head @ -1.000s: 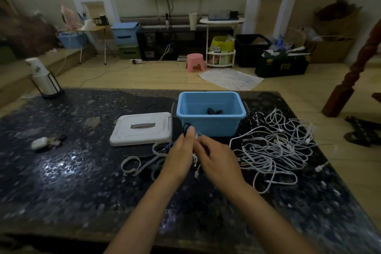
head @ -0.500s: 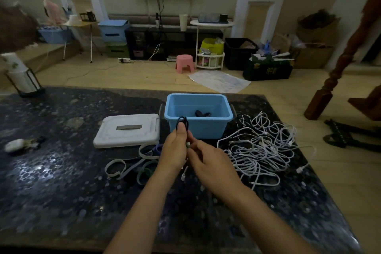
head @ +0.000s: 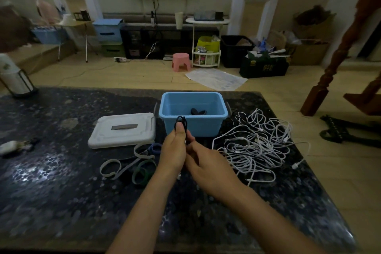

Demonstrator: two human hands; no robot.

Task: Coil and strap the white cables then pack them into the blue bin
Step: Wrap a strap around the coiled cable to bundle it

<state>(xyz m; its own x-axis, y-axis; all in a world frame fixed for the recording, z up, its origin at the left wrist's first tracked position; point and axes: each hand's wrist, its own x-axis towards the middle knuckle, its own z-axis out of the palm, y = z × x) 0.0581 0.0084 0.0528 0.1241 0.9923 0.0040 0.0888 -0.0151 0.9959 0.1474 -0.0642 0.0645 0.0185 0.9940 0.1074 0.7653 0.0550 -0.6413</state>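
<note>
Two hands: they meet above the table (head: 61, 181), just in front of the blue bin (head: 192, 125).
Left hand (head: 174, 150): fingers pinch a black coiled bundle (head: 181, 122), which sticks up above the fingertips against the bin's front wall.
Right hand (head: 208, 165): fingers curled in against the left hand; what they grip is hidden.
White cables (head: 255, 146): loose tangle on the table, right of both hands, beside the bin.
Bin contents: one dark item (head: 198, 112).
White lid (head: 122, 130): flat, left of the bin.
Straps (head: 132, 163): scattered left of the left hand.
</note>
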